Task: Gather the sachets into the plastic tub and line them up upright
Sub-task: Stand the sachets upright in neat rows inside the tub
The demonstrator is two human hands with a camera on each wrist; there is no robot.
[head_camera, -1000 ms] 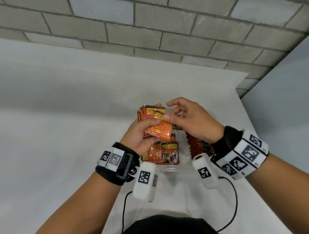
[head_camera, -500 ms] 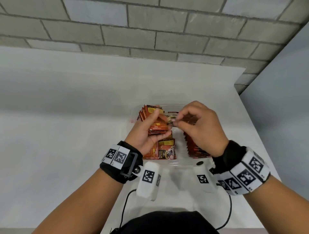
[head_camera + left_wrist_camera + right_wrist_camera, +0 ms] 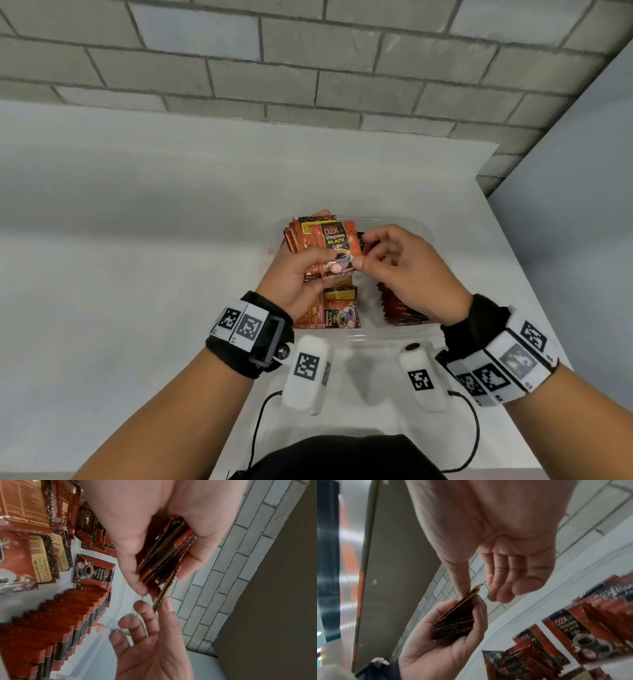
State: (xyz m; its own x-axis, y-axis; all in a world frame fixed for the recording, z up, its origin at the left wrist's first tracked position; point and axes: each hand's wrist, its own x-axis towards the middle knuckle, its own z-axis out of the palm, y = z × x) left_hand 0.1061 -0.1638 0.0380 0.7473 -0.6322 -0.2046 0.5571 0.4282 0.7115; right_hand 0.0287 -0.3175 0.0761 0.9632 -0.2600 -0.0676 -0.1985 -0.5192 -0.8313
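**Front sachet turned face-up on the held stack**

Half a second ago both hands were bunched over the bundle; now the top sachet lies squared, print toward the head camera, so the stack looks nearly ready to go down into the tub. The left hand grips the stack of sachets between thumb and fingers. The right hand has eased apart, its fingers loosely spread, thumb and forefinger tip just touching the front sachet's edge. All this hangs above the clear plastic tub on the bench. Inside, an upright row fills the right side; loose sachets lean at the near left. Free room is the lane between them and the far left corner; the tub walls are low.
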